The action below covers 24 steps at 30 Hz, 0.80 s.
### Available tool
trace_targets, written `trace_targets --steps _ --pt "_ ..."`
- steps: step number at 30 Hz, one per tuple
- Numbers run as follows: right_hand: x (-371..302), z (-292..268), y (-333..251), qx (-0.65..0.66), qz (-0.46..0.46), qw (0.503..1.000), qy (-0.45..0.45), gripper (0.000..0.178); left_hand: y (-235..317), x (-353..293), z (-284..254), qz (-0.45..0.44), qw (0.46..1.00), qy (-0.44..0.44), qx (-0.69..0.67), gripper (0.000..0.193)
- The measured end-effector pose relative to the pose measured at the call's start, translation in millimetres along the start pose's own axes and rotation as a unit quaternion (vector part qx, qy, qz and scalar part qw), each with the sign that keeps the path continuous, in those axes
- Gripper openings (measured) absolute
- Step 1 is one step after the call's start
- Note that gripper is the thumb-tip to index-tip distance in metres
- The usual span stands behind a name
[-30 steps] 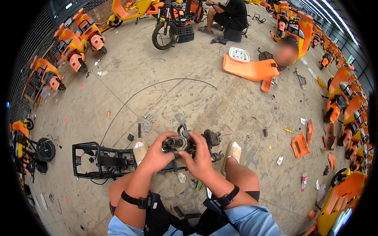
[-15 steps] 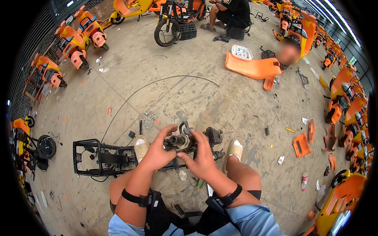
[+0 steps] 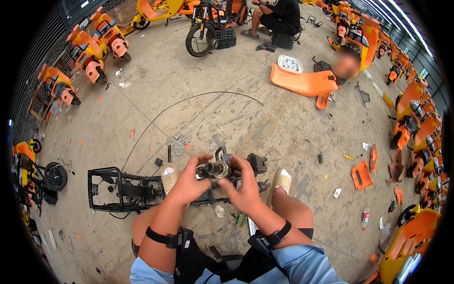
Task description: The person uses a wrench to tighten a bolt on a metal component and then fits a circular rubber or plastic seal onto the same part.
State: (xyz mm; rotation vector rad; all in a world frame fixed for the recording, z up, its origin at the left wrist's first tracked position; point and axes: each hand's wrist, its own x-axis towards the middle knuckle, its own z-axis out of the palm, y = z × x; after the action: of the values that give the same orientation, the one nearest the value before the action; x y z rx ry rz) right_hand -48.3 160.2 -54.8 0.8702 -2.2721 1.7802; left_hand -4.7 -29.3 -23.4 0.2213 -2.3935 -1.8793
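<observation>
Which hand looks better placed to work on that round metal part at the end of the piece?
Probably the right hand: its fingers sit just below the round metal part, while the left hand wraps the black assembly to steady it.

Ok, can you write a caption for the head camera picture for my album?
Both hands, left hand and right hand, grip a grimy dark metal mechanical part above a black metal frame on concrete.

A small red-and-white bottle [image 3: 365, 218] lies on the floor at right.
</observation>
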Motion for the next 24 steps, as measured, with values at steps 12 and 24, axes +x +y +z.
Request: trace_targets --steps 12,24 --pt "-1 6 9 0.095 0.097 0.990 0.033 0.078 -3 2 -10 -0.043 0.996 -0.058 -0.056 0.052" --pt "3 3 -7 -0.043 -0.046 0.998 0.012 0.068 11 -2 -7 -0.019 0.999 -0.045 0.015 0.061"
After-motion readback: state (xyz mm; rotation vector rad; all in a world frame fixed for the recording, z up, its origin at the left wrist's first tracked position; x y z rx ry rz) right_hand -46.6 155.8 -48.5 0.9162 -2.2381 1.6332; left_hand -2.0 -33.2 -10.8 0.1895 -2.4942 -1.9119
